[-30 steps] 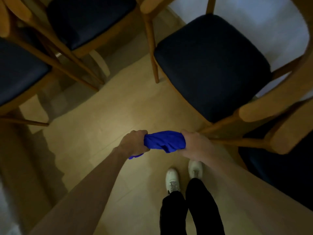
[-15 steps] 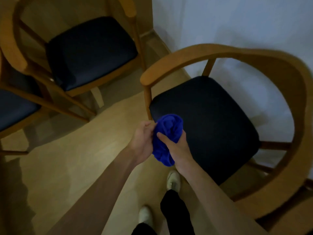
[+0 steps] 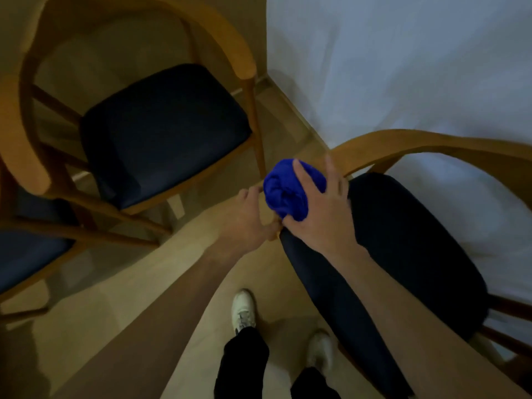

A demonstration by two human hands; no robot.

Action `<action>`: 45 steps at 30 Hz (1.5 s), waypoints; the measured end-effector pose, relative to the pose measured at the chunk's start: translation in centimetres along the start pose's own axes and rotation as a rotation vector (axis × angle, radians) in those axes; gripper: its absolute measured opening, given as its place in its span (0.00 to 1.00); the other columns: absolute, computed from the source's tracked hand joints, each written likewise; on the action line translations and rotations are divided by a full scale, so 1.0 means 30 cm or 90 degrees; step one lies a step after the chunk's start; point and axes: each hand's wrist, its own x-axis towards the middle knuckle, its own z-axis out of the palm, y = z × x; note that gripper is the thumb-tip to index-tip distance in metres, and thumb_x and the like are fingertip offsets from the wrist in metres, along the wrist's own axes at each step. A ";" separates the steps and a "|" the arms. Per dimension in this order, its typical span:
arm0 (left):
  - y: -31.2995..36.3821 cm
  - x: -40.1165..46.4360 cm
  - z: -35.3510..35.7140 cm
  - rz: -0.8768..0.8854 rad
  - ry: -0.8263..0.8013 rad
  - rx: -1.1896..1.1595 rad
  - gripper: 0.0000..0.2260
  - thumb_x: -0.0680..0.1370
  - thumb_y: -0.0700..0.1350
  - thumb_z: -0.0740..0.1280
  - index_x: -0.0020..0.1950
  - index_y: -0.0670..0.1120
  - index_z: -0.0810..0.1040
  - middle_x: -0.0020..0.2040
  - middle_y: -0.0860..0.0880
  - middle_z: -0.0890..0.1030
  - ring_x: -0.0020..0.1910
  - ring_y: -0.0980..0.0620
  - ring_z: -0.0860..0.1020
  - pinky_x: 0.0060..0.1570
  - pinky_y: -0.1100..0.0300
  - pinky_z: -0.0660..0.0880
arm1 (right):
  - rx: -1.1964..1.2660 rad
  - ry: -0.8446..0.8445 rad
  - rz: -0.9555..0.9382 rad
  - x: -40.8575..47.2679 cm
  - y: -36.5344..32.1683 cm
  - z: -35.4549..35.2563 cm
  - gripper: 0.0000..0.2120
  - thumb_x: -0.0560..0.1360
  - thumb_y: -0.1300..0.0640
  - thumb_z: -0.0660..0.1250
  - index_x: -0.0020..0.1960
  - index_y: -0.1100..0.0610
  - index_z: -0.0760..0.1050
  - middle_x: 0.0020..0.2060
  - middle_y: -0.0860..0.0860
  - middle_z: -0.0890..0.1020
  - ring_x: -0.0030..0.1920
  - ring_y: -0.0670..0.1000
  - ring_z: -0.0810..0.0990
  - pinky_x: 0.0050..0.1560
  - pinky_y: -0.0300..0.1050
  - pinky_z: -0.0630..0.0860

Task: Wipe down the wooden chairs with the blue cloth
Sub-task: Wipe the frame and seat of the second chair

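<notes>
Standing among wooden chairs, one person, both arms out, cloth in hand.

Item: blue cloth [image 3: 289, 189], bunched into a ball, held above the front corner of the nearest chair [image 3: 385, 145], just short of its curved armrest. A second ago it was stretched between both fists over the floor; since then it has been gathered up and carried toward this chair.

Item: right hand [image 3: 319, 214], grip grasping the cloth, fingers spread over the ball.

Item: left hand [image 3: 247, 217], grip released from the cloth, fingers loosely curled just beside it, thumb near the seat edge; contact with the cloth cannot be told.

Item: second chair [image 3: 239, 56], further left, dark seat, untouched.

Assessment: wringing or folding looks finished; wiping of the near armrest appears about to begin. No wood contacted yet.
</notes>
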 end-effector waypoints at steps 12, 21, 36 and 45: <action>-0.230 0.131 -0.072 -0.041 -0.160 0.174 0.30 0.76 0.45 0.68 0.75 0.47 0.60 0.69 0.46 0.67 0.68 0.46 0.66 0.65 0.53 0.68 | -0.198 -0.057 -0.181 0.138 -0.011 0.108 0.38 0.69 0.34 0.64 0.76 0.40 0.58 0.74 0.55 0.64 0.69 0.59 0.66 0.68 0.66 0.61; -0.231 0.127 0.001 -0.087 -0.124 0.128 0.21 0.78 0.38 0.61 0.71 0.46 0.66 0.66 0.45 0.69 0.63 0.45 0.69 0.60 0.52 0.70 | -0.119 -0.108 -0.372 0.217 0.056 0.119 0.29 0.70 0.33 0.65 0.67 0.45 0.73 0.68 0.54 0.72 0.65 0.57 0.71 0.64 0.62 0.63; 0.247 0.367 0.034 0.055 0.027 0.017 0.15 0.83 0.48 0.56 0.69 0.48 0.69 0.64 0.51 0.73 0.60 0.54 0.73 0.56 0.62 0.67 | -0.175 -0.020 -0.135 0.482 0.481 -0.105 0.37 0.65 0.31 0.62 0.69 0.46 0.68 0.65 0.56 0.72 0.62 0.60 0.72 0.61 0.59 0.68; 0.140 0.357 0.036 0.050 0.021 0.019 0.14 0.83 0.46 0.56 0.67 0.46 0.70 0.61 0.49 0.74 0.57 0.53 0.74 0.54 0.63 0.67 | -0.211 0.074 0.067 0.528 0.727 -0.200 0.33 0.68 0.33 0.60 0.66 0.51 0.68 0.56 0.58 0.77 0.55 0.63 0.75 0.56 0.59 0.70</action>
